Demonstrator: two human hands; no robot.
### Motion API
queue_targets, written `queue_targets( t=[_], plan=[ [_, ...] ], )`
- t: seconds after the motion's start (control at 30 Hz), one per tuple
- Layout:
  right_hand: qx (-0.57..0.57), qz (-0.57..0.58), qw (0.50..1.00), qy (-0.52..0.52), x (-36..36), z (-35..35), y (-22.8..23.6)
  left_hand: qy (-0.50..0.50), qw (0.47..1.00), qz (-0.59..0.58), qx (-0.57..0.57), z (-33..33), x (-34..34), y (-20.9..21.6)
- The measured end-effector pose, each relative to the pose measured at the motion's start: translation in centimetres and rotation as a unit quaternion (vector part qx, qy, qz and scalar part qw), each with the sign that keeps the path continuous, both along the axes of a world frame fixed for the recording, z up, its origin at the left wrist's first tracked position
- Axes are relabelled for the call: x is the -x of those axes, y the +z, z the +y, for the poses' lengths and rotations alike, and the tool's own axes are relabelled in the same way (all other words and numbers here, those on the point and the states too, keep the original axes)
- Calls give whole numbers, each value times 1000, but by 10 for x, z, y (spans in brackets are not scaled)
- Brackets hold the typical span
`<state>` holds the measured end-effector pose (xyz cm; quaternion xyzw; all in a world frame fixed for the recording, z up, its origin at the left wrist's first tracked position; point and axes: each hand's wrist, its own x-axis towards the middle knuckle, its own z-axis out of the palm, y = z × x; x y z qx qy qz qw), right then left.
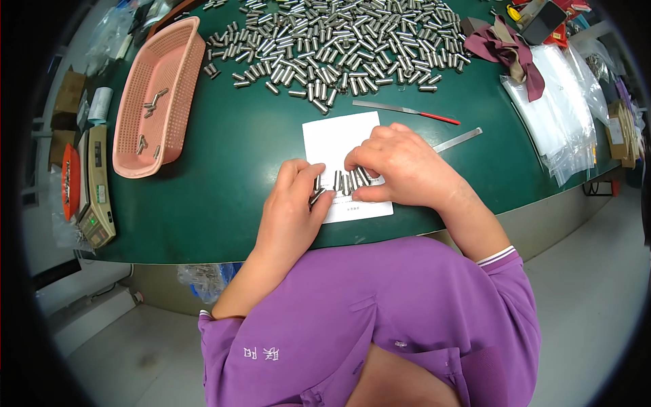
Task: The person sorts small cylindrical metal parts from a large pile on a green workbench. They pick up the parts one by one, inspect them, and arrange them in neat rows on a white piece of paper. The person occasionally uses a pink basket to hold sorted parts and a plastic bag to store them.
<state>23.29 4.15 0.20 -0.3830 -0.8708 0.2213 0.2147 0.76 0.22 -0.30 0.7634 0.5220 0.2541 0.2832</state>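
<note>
Several short silver metal pins (pixel 347 183) lie side by side in a loose row on a white paper sheet (pixel 339 136) in front of me. My left hand (pixel 290 207) is curled at the sheet's left edge, with a couple of pins between its thumb and fingers. From the right, my right hand (pixel 407 166) bends over the row, fingertips and thumb closed about the pins at that end. Its palm side is hidden. Beyond the sheet, a large heap of similar metal pins (pixel 346 47) spreads over the green table (pixel 237 169).
A pink basket (pixel 122 146) with a few pins stands at left, beside a scale (pixel 98 197) and an orange-red dish (pixel 70 180). A red-handled file (pixel 407 110) and a steel ruler (pixel 458 140) lie right of the sheet. Plastic bags (pixel 556 108) and a maroon cloth (pixel 505 51) lie far right.
</note>
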Motion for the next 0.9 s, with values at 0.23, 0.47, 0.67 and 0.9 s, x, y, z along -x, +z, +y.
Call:
queue_targets(
  t=[0.23,0.47,0.67,0.9],
  plan=[
    [3,4,1000,-10,-5,1,3,-41,995,-49,82,-5,-4,17],
    [-33,-24,999,-13,-3,-2,1,-40,994,-35,100,-10,5,25],
    [-32,-33,999,-5,-2,-2,3,-4,1000,-20,-14,4,13,17],
    [-3,-7,1000,-17,-6,0,1,-39,997,-64,32,9,-2,6]
  ],
)
